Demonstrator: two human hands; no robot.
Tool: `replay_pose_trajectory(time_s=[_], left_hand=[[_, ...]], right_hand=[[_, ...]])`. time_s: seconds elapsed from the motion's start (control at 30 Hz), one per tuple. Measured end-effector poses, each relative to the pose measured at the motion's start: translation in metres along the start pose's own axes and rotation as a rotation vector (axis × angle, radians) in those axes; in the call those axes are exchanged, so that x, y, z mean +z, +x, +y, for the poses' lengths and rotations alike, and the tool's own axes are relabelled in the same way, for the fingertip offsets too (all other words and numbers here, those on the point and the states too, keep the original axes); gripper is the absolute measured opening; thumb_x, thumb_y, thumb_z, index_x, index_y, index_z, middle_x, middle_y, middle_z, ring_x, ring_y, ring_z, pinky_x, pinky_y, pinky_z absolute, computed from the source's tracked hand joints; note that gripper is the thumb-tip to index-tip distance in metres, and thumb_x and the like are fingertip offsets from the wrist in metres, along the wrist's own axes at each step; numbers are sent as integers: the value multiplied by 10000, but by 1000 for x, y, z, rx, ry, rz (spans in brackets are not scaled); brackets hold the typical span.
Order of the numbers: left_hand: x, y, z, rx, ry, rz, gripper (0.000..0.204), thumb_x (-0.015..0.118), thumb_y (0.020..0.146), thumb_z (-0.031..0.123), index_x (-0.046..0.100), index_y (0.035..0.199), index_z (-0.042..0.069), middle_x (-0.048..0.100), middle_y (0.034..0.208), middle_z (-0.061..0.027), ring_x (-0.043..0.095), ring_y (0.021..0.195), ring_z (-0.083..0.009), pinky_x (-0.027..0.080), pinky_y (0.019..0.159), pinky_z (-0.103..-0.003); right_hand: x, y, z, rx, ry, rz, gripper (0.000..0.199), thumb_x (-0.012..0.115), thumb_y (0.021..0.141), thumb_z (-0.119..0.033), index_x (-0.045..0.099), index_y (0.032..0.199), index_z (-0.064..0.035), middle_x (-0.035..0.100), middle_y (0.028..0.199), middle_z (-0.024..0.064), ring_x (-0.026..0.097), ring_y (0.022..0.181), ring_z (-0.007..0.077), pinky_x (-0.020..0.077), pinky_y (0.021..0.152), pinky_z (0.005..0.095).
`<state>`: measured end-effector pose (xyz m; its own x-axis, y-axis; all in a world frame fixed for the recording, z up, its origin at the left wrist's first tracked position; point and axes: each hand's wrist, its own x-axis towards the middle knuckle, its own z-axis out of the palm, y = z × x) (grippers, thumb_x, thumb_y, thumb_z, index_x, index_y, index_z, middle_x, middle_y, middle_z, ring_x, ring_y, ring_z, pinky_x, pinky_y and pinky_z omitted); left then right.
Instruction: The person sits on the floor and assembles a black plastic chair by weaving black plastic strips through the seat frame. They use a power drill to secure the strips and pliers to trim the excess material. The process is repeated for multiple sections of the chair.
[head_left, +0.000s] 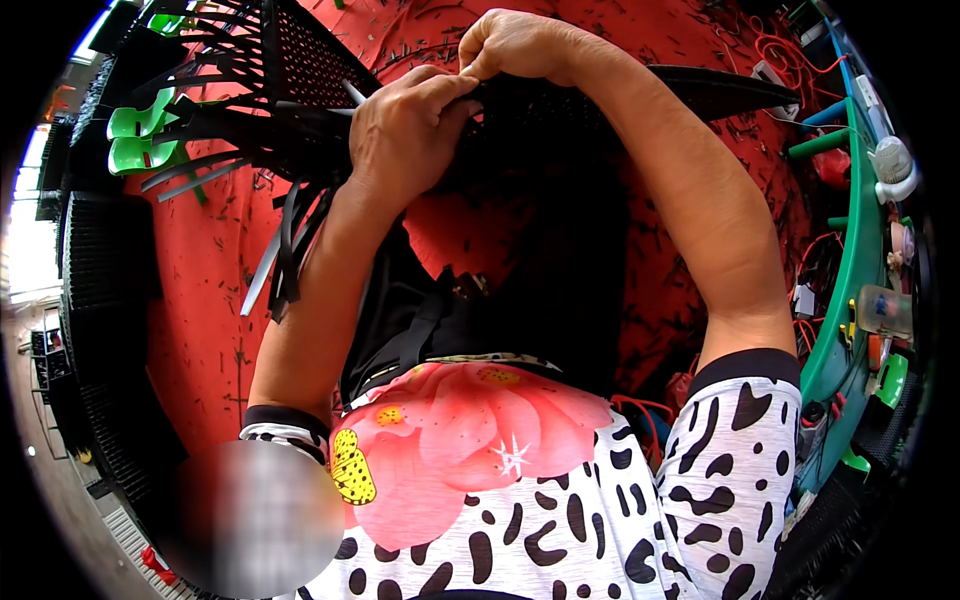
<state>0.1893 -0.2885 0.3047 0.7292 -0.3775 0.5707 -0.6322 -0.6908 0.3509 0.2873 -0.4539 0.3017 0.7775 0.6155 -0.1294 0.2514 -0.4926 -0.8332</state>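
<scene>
A black perforated plastic basket piece (545, 200) stands against my lap, its rim at the top. My left hand (405, 125) is closed over the rim's left part, fingers curled around the edge. My right hand (510, 45) pinches the same rim just to the right, fingertips touching those of the left hand. Loose black plastic strips (285, 240) hang from the piece under my left wrist. Both forearms reach up from my patterned sleeves.
Another black perforated panel (300, 60) with long strips lies at the upper left on the red floor (215, 300). Green plastic parts (140, 140) sit at the left. Stacked black panels (105, 270) line the left edge. A green shelf (850, 250) with small items and orange cords is on the right.
</scene>
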Motion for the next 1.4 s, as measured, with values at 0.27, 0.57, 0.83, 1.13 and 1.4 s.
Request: replay_pose_trajectory(time_s=[0.27, 0.57, 0.83, 1.13, 1.4], left_hand=[[-6, 1, -8, 36, -87, -116, 218, 680, 742, 76, 667, 951, 13, 656, 860, -120, 646, 787, -284, 493, 699, -324], [-14, 12, -22, -58, -236, -239, 269, 649, 729, 14, 660, 998, 13, 650, 942, -132, 643, 847, -253, 482, 768, -309], [-12, 20, -36, -33, -290, -274, 264, 605, 769, 21, 653, 1026, -17, 676, 971, -142, 651, 892, -211, 480, 814, -293], [-4, 30, -57, -160, -472, -468, 358, 567, 771, 9, 602, 1126, -15, 640, 926, -65, 572, 842, -119, 445, 800, -250], [-21, 26, -28, -213, -425, -358, 614, 651, 722, 8, 486, 1301, 128, 619, 834, -57, 557, 771, -129, 449, 718, -282]], right_hand=[[8, -25, -15, -40, -192, 243, 145, 608, 784, -138, 657, 761, -4, 618, 655, 19, 556, 635, 88, 437, 599, 249], [29, -148, -9, -60, 54, 940, 150, 555, 848, -126, 624, 791, -6, 639, 704, 32, 527, 612, 71, 425, 578, 222], [109, -290, 36, 269, -8, 1059, 83, 629, 794, -95, 607, 781, -16, 591, 688, 74, 567, 645, 168, 459, 621, 299], [102, -596, 21, 1340, -838, 1452, 360, 668, 793, -376, 609, 908, -40, 661, 898, 155, 645, 797, 304, 492, 674, 397], [129, -707, 130, 1512, -133, 1096, 501, 795, 627, -211, 640, 963, 128, 668, 926, 213, 654, 809, 250, 515, 739, 368]])
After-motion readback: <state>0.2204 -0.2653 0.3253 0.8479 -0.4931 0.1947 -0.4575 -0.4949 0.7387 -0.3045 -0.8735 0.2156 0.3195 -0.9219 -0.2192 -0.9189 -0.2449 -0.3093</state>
